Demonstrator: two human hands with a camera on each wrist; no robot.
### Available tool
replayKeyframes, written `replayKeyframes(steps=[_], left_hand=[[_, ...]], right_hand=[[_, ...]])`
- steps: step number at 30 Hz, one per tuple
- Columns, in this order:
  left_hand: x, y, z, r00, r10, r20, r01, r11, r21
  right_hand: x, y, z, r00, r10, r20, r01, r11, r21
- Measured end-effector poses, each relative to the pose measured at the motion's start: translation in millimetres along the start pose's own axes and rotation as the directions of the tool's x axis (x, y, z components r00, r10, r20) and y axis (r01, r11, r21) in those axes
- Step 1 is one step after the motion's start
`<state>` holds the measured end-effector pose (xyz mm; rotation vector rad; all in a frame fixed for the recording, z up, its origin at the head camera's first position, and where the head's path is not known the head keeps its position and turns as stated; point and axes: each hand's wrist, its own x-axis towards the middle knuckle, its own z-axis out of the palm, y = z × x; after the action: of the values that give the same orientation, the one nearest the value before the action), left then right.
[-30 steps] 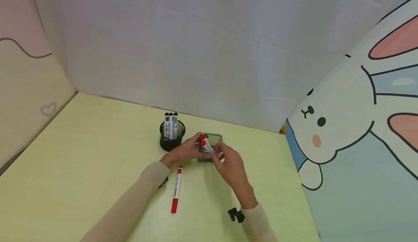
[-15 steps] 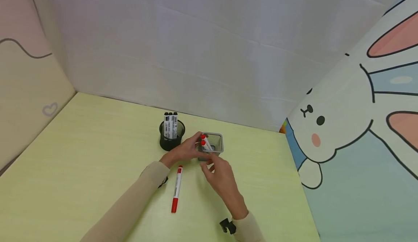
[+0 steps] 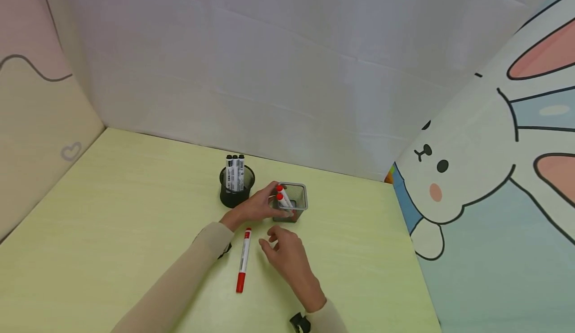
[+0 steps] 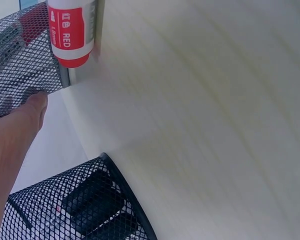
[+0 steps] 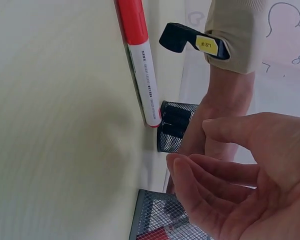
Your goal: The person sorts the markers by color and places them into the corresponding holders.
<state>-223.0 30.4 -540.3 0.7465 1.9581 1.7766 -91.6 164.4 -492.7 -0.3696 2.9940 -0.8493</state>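
Observation:
My left hand holds the side of a square grey mesh pen holder, in which red-capped white markers lean. In the left wrist view, a finger lies along the mesh of this holder. My right hand is in front of the holder, over the table, with its fingers loosely bent and nothing between them. Just left of it, a red-and-white marker lies on the table. The right wrist view shows the thumb of the right hand apart from the fingertips.
A round black mesh pen cup stands left of the grey holder, with several black-capped markers upright in it. The pale yellow-green table meets a white backdrop behind. A rabbit-print curtain borders the right side.
My right hand has left the grey pen holder and moved down and left, towards the loose marker. My left hand has stayed at the holder.

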Motion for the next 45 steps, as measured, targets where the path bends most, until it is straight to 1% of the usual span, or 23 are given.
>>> replayKeyframes(steps=[5,9,13,16,21,24,29,34,37,40,42,45], left_hand=[[1.3,-1.0,0.4,1.0,0.0,-0.002,0.0,1.0,0.006],[0.8,-0.6,1.0,1.0,0.002,-0.002,-0.002,1.0,0.002],[0.0,0.5,1.6,1.0,0.002,-0.01,-0.002,1.0,0.015],[-0.2,1.3,1.8,1.0,0.007,-0.017,-0.007,1.0,0.02],[-0.3,1.6,2.0,1.0,0.009,-0.015,-0.009,1.0,-0.002],[0.0,1.8,2.1,1.0,0.007,-0.019,-0.007,1.0,0.01],[0.4,4.3,2.3,1.0,0.011,-0.018,-0.011,1.0,0.001],[0.8,4.7,2.3,1.0,0.002,-0.011,-0.002,1.0,-0.022],[0.6,4.7,2.1,1.0,-0.014,-0.014,0.014,1.0,-0.016],[-0.2,4.6,1.9,1.0,-0.024,-0.018,0.024,1.0,-0.011],[-0.5,4.6,1.8,0.999,-0.024,-0.023,0.024,1.0,-0.006],[-1.1,4.5,1.8,1.0,-0.007,-0.024,0.007,1.0,0.008]], right_hand=[[-2.1,-2.1,9.8,0.999,-0.031,0.008,0.031,0.999,-0.008],[-4.3,-4.6,16.7,0.998,-0.047,0.033,0.047,0.999,-0.003],[-5.9,-7.9,23.9,0.997,-0.05,0.06,0.05,0.999,-0.006],[-6.1,-11.2,29.6,0.996,-0.034,0.079,0.035,0.999,-0.011],[-6.4,-16.2,37.4,0.996,-0.01,0.093,0.012,1.0,-0.02],[-6.2,-17.8,40.8,0.995,0.012,0.101,-0.009,1.0,-0.027],[-5.1,-19.6,43.5,0.993,0.038,0.11,-0.037,0.999,-0.014],[-4.5,-20.4,44.2,0.996,0.026,0.089,-0.025,1.0,-0.011],[-4.3,-20.5,42.8,0.996,0.028,0.088,-0.029,0.999,0.013],[-4.2,-19.7,40.3,0.991,0.058,0.124,-0.066,0.996,0.057],[-4.4,-18.4,37.8,0.987,0.074,0.146,-0.087,0.993,0.085],[-5.0,-14.6,33.0,0.982,0.094,0.164,-0.117,0.983,0.139]])
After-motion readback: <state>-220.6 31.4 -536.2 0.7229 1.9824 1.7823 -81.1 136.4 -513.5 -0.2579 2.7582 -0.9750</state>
